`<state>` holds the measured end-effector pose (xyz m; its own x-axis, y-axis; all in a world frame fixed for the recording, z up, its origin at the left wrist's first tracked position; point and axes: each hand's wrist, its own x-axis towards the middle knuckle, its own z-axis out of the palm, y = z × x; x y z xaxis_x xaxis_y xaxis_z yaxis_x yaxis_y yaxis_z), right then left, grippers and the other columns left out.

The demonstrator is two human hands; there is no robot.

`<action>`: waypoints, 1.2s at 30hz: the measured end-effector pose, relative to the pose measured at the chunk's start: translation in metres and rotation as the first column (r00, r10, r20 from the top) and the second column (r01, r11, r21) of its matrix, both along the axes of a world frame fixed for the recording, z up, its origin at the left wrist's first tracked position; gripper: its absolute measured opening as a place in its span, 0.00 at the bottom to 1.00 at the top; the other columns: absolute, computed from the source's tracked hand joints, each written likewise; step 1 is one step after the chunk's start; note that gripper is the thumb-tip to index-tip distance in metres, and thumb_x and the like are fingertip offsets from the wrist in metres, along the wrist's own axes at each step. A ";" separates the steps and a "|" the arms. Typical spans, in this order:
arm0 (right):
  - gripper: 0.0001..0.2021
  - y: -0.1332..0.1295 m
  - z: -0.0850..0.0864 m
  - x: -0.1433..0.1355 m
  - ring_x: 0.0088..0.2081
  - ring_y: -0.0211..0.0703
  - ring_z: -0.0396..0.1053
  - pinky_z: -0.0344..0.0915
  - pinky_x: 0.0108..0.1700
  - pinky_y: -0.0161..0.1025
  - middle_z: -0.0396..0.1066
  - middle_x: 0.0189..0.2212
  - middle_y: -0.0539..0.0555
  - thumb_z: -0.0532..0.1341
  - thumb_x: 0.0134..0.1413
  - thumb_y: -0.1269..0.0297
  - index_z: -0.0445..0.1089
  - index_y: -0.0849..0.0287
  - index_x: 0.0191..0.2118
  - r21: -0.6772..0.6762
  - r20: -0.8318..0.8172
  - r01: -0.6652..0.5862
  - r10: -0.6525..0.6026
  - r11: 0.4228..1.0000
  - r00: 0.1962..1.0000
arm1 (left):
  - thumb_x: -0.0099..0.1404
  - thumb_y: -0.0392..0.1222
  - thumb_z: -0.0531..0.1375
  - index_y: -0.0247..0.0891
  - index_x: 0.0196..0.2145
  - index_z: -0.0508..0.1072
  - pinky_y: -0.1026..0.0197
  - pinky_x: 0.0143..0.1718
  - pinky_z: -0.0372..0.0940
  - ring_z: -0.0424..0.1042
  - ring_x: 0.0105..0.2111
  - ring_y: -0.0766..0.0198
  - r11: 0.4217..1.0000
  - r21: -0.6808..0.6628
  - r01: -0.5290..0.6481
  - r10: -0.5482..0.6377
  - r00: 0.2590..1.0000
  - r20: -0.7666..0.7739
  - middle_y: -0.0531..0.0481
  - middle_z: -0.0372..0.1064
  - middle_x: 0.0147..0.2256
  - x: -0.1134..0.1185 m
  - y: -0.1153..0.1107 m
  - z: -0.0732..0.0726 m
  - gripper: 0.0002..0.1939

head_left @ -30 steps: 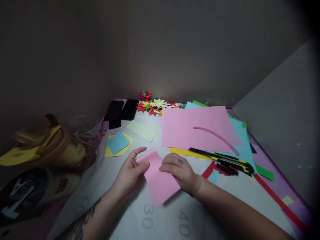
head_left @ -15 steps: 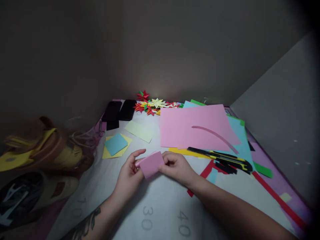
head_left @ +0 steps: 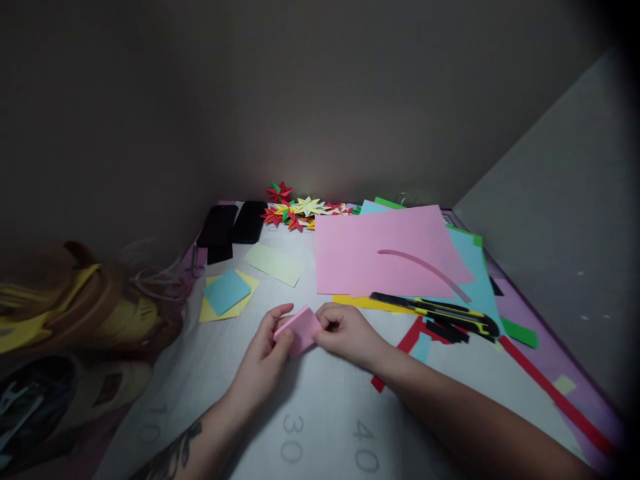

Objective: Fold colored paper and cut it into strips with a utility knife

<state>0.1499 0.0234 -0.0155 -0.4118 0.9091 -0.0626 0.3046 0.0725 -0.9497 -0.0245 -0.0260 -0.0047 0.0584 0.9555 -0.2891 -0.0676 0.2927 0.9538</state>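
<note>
A small piece of folded pink paper (head_left: pixel 303 333) is held up between both hands, just above the white table surface. My left hand (head_left: pixel 267 347) grips its left edge, thumb on the near face and fingers behind. On the right edge, my right hand (head_left: pixel 345 333) pinches the paper between thumb and curled fingers. Beyond my left hand lie a blue paper square (head_left: pixel 227 292) on yellow paper (head_left: pixel 245 303) and a pale green sheet (head_left: pixel 274 264). To the right of my right hand rests a black and yellow utility knife (head_left: pixel 455 317).
Large pink sheets (head_left: pixel 385 247) lie over light blue paper (head_left: pixel 485 287) at the back right. Folded paper stars (head_left: pixel 305 208) and two dark phones (head_left: pixel 250 222) sit along the back. Red strips (head_left: pixel 550 393) lie at right; a clay pot (head_left: pixel 105 300) stands at left.
The pink paper has turned and its folded halves are now pressed closer together. My left thumb has moved onto its near face. The whole view has shifted slightly.
</note>
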 end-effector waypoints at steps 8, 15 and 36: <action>0.06 0.000 0.000 0.000 0.24 0.33 0.55 0.50 0.25 0.31 0.58 0.21 0.45 0.58 0.39 0.73 0.60 0.59 0.19 -0.089 -0.005 0.020 -0.020 0.996 1.000 | 0.62 0.46 0.58 0.39 0.51 0.61 0.65 0.30 0.58 0.64 0.28 0.66 0.999 -0.012 -0.044 0.044 0.999 -0.002 0.52 0.69 0.32 0.003 0.000 -0.008 0.21; 0.06 -0.006 0.001 -0.003 0.24 0.34 0.59 0.55 0.26 0.32 0.63 0.21 0.46 0.60 0.46 0.66 0.64 0.59 0.23 -0.139 -0.106 0.145 -0.160 0.980 0.981 | 0.63 0.44 0.57 0.38 0.46 0.66 0.63 0.35 0.62 0.68 0.34 0.63 0.997 0.062 -0.036 0.039 0.998 -0.048 0.47 0.71 0.38 -0.001 0.002 -0.006 0.15; 0.11 -0.021 0.011 -0.006 0.31 0.37 0.67 0.64 0.35 0.35 0.70 0.32 0.49 0.63 0.47 0.68 0.66 0.55 0.39 0.099 -0.136 0.207 -0.193 0.973 0.972 | 0.67 0.45 0.52 0.37 0.38 0.66 0.62 0.32 0.61 0.67 0.32 0.62 0.976 0.218 0.007 0.064 0.947 -0.314 0.50 0.67 0.32 0.002 -0.003 0.007 0.10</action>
